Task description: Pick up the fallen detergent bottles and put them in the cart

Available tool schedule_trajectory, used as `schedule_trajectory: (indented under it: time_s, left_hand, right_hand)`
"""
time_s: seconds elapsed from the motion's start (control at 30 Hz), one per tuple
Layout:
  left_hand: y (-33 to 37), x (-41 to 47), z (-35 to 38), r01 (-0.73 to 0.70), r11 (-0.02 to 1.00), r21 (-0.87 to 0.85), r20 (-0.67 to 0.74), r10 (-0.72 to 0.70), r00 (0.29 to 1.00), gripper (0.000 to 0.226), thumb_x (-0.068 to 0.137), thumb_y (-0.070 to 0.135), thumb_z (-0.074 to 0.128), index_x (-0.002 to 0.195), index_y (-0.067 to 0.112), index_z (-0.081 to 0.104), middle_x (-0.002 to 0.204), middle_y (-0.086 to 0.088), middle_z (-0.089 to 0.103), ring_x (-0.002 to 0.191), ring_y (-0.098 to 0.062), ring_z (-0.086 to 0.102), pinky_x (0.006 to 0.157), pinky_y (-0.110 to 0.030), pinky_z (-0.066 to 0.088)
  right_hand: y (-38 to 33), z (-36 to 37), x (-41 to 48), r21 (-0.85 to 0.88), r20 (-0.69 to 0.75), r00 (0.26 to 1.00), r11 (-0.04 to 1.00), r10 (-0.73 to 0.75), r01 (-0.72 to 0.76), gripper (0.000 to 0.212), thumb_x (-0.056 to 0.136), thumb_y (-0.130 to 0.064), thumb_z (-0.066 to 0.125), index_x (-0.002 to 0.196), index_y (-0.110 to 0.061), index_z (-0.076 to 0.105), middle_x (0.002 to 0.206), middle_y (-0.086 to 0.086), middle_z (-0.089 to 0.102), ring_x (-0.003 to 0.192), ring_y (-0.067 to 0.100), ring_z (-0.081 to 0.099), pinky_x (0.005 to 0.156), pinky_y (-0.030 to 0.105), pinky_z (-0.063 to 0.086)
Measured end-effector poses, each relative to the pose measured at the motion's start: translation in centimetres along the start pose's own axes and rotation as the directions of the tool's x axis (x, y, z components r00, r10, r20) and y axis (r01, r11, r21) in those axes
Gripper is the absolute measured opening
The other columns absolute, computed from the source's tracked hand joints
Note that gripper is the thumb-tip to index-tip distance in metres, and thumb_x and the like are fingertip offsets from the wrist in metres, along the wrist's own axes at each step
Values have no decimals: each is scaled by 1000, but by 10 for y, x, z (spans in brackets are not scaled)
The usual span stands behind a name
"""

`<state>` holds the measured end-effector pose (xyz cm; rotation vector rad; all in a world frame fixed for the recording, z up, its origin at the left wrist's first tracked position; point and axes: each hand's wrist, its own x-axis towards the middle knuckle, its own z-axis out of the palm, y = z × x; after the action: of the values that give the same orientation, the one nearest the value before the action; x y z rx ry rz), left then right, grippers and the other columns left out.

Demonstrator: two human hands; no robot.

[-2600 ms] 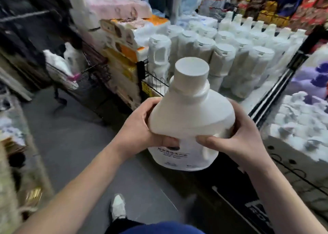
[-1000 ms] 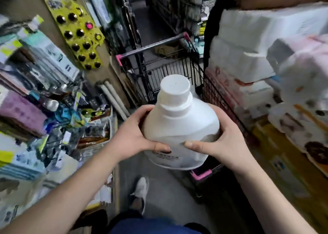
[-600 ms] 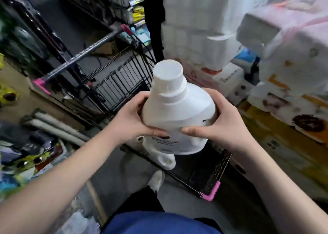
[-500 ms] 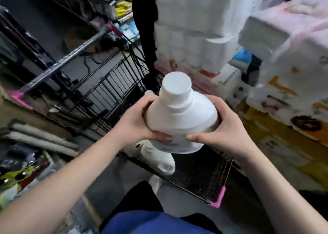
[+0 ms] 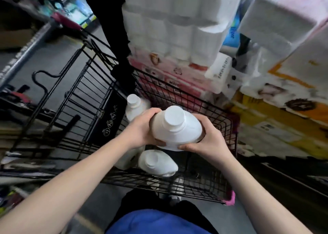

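Observation:
I hold a white detergent bottle [image 5: 175, 129] upright between both hands, above the basket of a black wire cart [image 5: 225, 143]. My left hand [image 5: 142, 129] grips its left side and my right hand [image 5: 207, 139] grips its right side and lower edge. Inside the cart stand two more white bottles: one [image 5: 135, 105] at the far left, partly behind my left hand, and one [image 5: 157, 162] directly below the held bottle.
The cart's grey handle [image 5: 26, 50] with pink ends runs at the upper left. Stacked packs of white paper rolls [image 5: 177, 20] and yellow boxes [image 5: 284, 120] crowd the cart's far and right sides. A person in black [image 5: 113, 29] stands beyond the cart. Grey floor lies to the left.
I have turned from the shelf of bottles to the cart. Both hands have carried the bottle over the cart's rim and lowered it toward the basket, where two bottles now show.

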<state>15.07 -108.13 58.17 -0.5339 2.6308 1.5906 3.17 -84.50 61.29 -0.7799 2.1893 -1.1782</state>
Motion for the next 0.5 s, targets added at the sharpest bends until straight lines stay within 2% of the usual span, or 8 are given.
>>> schedule_trajectory:
  time_s: [0.03, 0.1, 0.23, 0.33, 0.37, 0.47, 0.5]
  left_hand:
    - [-8, 2, 4, 12, 1000, 22, 2, -12, 1000, 108, 39, 49, 104, 135, 36, 55, 135, 11, 62, 127, -16, 60, 112, -43, 49]
    - [-23, 6, 11, 33, 998, 55, 10, -34, 999, 108, 41, 53, 101, 136, 30, 55, 136, 7, 63, 128, -19, 60, 113, -47, 47]
    - [-54, 19, 24, 60, 992, 113, 36, -64, 997, 104, 45, 57, 98, 135, 25, 57, 131, 5, 64, 125, -21, 59, 110, -47, 46]
    - [-82, 21, 36, 76, 992, 100, 21, -79, 997, 95, 51, 53, 93, 131, 15, 59, 128, -4, 63, 124, -30, 59, 109, -50, 46]
    - [-91, 21, 39, 95, 992, 84, 15, -97, 995, 94, 52, 52, 91, 132, 14, 58, 128, -4, 63, 126, -30, 57, 110, -49, 45]
    - [-110, 20, 47, 169, 984, 59, 22, -171, 985, 91, 54, 50, 91, 134, 22, 55, 129, 9, 61, 128, -13, 54, 110, -28, 42]
    - [-116, 21, 49, 179, 981, 71, 32, -182, 983, 90, 55, 49, 92, 133, 22, 56, 130, 9, 60, 127, -11, 54, 109, -26, 42]
  right_hand:
    - [7, 5, 3, 2, 8, 1000, 1000, 17, -17, 90, 55, -35, 102, 128, -51, 53, 122, -31, 64, 115, -16, 54, 90, 6, 42]
    - [21, 14, 12, 10, 25, 999, 999, 41, -41, 88, 56, -34, 102, 127, -50, 52, 121, -31, 62, 112, -21, 52, 84, -1, 39]
    - [54, 37, 25, 45, 53, 993, 993, 103, -105, 88, 57, -35, 102, 124, -54, 48, 115, -34, 60, 107, -29, 49, 78, -4, 39]
    - [76, 61, 34, 41, 62, 991, 991, 122, -125, 91, 57, -36, 103, 128, -52, 48, 118, -35, 59, 110, -24, 51, 81, -1, 40]
    - [82, 68, 38, 33, 68, 990, 992, 123, -125, 92, 57, -36, 103, 131, -50, 49, 119, -34, 59, 112, -19, 54, 83, 2, 40]
    - [102, 88, 48, 2, 99, 984, 989, 148, -149, 94, 57, -34, 102, 136, -41, 51, 122, -28, 59, 113, -1, 57, 88, 9, 40]
    - [108, 93, 50, -1, 99, 983, 988, 156, -156, 94, 57, -34, 102, 136, -39, 51, 122, -28, 58, 114, 2, 56, 88, 9, 39]
